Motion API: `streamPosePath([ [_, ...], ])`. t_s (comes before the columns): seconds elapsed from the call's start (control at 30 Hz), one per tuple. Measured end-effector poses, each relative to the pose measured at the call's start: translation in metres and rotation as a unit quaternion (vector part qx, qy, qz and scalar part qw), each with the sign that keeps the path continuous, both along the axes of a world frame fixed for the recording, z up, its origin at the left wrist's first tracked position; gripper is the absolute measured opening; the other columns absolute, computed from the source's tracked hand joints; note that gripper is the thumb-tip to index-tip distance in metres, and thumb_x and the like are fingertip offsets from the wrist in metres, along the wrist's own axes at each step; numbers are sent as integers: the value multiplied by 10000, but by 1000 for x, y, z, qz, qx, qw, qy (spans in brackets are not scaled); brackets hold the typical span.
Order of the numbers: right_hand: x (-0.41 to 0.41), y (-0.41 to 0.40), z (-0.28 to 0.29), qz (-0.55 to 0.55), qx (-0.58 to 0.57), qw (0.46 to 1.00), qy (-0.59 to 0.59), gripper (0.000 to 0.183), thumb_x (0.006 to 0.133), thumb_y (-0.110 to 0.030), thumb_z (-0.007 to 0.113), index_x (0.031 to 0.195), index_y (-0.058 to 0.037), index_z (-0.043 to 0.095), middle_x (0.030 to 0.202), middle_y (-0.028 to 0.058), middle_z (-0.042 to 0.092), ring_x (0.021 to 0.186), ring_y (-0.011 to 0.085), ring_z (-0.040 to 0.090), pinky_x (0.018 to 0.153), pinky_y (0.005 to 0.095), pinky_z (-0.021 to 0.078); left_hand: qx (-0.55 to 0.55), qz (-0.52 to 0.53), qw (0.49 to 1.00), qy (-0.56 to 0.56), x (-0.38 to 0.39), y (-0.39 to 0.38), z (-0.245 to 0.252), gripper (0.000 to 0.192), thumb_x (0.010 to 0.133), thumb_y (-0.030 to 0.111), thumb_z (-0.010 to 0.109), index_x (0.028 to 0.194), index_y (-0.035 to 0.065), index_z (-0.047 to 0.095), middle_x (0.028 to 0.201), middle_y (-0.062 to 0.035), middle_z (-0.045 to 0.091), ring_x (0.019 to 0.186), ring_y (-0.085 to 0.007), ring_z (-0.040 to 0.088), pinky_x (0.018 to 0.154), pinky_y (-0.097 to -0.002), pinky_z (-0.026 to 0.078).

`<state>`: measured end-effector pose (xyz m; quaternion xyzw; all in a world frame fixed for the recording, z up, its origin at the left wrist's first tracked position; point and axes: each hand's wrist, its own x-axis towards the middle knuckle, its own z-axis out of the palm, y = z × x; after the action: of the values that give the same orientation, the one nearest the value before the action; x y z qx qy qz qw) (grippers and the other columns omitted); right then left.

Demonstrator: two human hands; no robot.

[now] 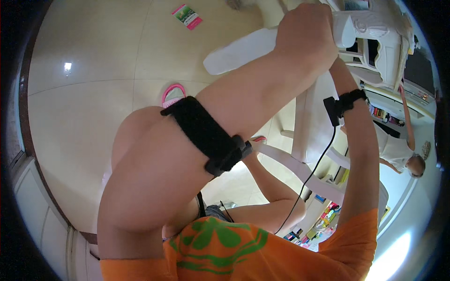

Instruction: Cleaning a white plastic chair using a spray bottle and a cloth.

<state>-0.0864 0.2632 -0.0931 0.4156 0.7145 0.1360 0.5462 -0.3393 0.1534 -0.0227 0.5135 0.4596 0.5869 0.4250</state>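
Observation:
My left hand (307, 31) is curled at the upper right, over white furniture; its fingertips are hidden, so its hold cannot be made out. A white, flat furniture part (242, 51) extends to the left from beneath it, and a rounded white part (344, 30) lies just to its right. My right hand (336, 65) is mostly hidden behind the left one, with only the wrist end showing. A black strap with a small box and a cable (332, 109) is on my right wrist. A wide black band (207, 137) wraps my left arm.
A white chair (313, 123) with curved arms stands below my hands. Carved white furniture (379, 31) fills the upper right. A pink and green packet (187, 17) lies on the tiled floor (88, 116). Another person in white (397, 147) is at the right. Shelves (323, 217) hold colourful items.

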Motion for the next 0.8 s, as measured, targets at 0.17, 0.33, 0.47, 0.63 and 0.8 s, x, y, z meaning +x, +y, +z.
streamPosePath([
  [0.17,9,-18,-23,5,-26,1000,9,359,897,-131,499,1242,-53,562,1277,165,555,1234,291,493,1108,531,241,-13,-15,999,33,4,4,-10,168,771,113,600,884,-6,635,876,-232,658,862,-389,651,783,-454,524],
  [0.33,9,-21,-14,7,-7,1000,13,370,899,-129,496,1256,-50,550,1294,168,541,1248,292,479,1112,528,236,25,-24,998,-46,-12,-13,5,160,840,136,550,883,-11,598,834,-261,647,845,-421,641,766,-499,505],
  [0.47,26,-40,-24,15,-18,1000,0,379,900,-127,493,1268,-48,540,1307,171,530,1258,292,469,1115,526,232,-8,-29,1000,7,12,0,-5,163,766,102,603,884,-5,641,875,-232,659,870,-385,651,782,-449,525],
  [0.63,18,-35,-10,14,-9,1000,-3,391,902,-124,491,1283,-46,528,1324,174,516,1272,293,455,1119,524,227,-13,13,996,86,15,3,-4,197,687,62,655,873,4,684,909,-202,673,890,-352,664,803,-404,544],
  [0.8,21,-20,7,2,21,1000,2,403,903,-122,488,1298,-43,515,1341,177,502,1285,293,442,1123,521,222,43,45,998,-27,23,-2,-1,154,841,117,549,884,-12,622,831,-250,657,838,-411,649,746,-479,514],
])
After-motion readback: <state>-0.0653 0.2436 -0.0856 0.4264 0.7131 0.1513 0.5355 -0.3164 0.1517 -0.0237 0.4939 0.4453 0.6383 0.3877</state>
